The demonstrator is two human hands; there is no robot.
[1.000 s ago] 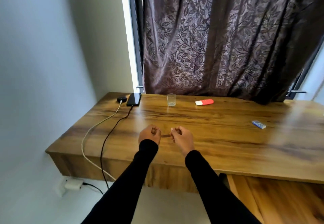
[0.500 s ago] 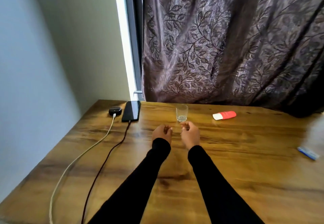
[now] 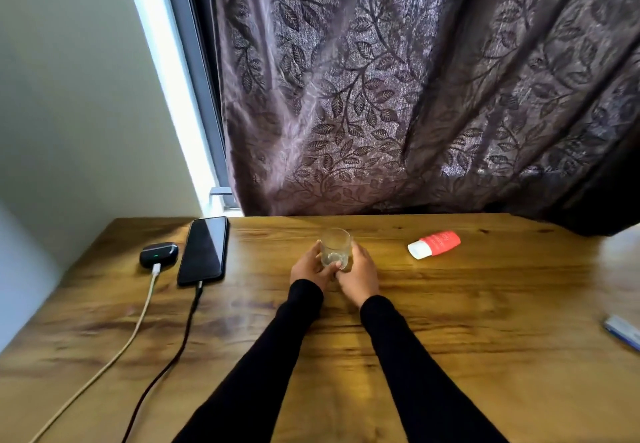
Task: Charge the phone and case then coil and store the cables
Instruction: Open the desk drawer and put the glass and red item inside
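A black phone [image 3: 204, 250] lies face up at the table's far left with a black cable [image 3: 173, 356] plugged into its near end. Left of it sits a dark earbud case [image 3: 158, 254] showing a green light, with a white cable [image 3: 117, 349] plugged in. Both cables run off the near left of the table. My left hand [image 3: 309, 267] and my right hand [image 3: 358, 271] both wrap a small clear glass [image 3: 335, 247] standing at the table's far middle, well right of the phone.
A red and white tube [image 3: 434, 244] lies at the far right of the wooden table [image 3: 485, 321]. A small blue and white object [image 3: 623, 332] rests at the right edge. A patterned curtain [image 3: 415, 89] hangs behind the table.
The camera has moved closer to the table. My hands went forward from the table's near part and closed around the glass.
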